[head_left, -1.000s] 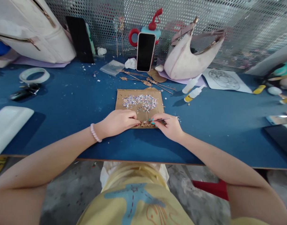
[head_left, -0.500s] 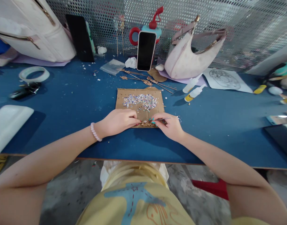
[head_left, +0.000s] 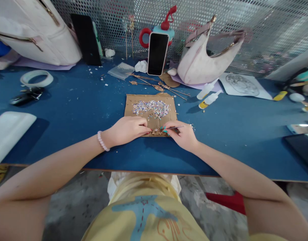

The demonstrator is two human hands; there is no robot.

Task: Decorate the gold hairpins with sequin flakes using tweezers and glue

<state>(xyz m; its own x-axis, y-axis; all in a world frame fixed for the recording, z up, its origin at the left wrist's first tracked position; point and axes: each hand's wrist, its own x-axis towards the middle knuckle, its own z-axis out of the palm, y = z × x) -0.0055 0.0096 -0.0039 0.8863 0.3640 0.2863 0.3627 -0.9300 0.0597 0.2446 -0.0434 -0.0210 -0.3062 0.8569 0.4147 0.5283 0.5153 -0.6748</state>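
A piece of cardboard point(head_left: 150, 124) lies on the blue table, with a spread of small shiny gems point(head_left: 151, 108) on its upper half. At its lower edge is a gold-coloured ornament point(head_left: 157, 132). My left hand point(head_left: 128, 130) is closed in a pinch on the ornament's left side, its palm by the cardboard's left edge. From the right, my right hand point(head_left: 182, 134) pinches a thin pointed tool point(head_left: 176, 127), its fingertips at the ornament. Whether the tool's tip touches the ornament is too small to tell.
Behind the cardboard lie gold hairpins point(head_left: 154, 87), a plastic bag point(head_left: 121, 71) and an upright phone point(head_left: 158, 53). Glue bottles point(head_left: 209, 99) and a white handbag point(head_left: 206, 62) are right. Tape point(head_left: 36, 79), a black object point(head_left: 26, 96) and a white tray point(head_left: 11, 134) are left.
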